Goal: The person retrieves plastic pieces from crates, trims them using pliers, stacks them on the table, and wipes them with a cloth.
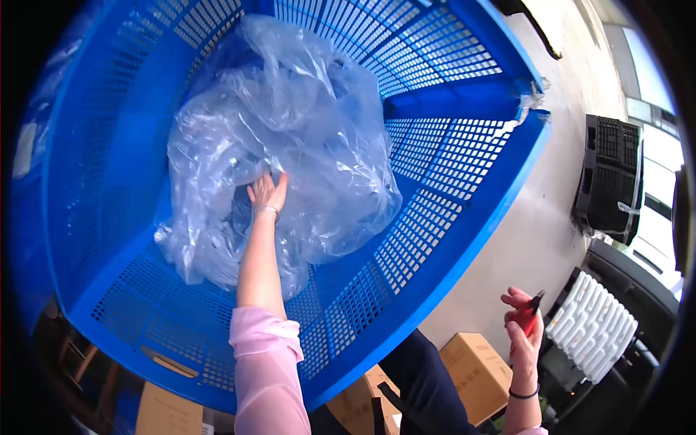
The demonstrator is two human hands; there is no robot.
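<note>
My left hand (pixel 268 194) reaches into a large blue plastic basket (pixel 464 235). Its fingers are apart and touch a crumpled heap of clear plastic bags (pixel 341 174); the fingertips are partly lost against the film. Out to the right, beyond the basket's rim, my right hand (pixel 523 337) is closed around a pair of red-handled nippers (pixel 525 317), with the dark pointed tip sticking up past the fingers.
Cardboard boxes (pixel 475 373) stand on the floor below the basket, with another carton (pixel 168 409) at lower left. Stacked white items (pixel 591 326) lie to the right. Behind them is a black crate stack (pixel 611 177). The basket's right corner (pixel 533 101) is broken and jagged.
</note>
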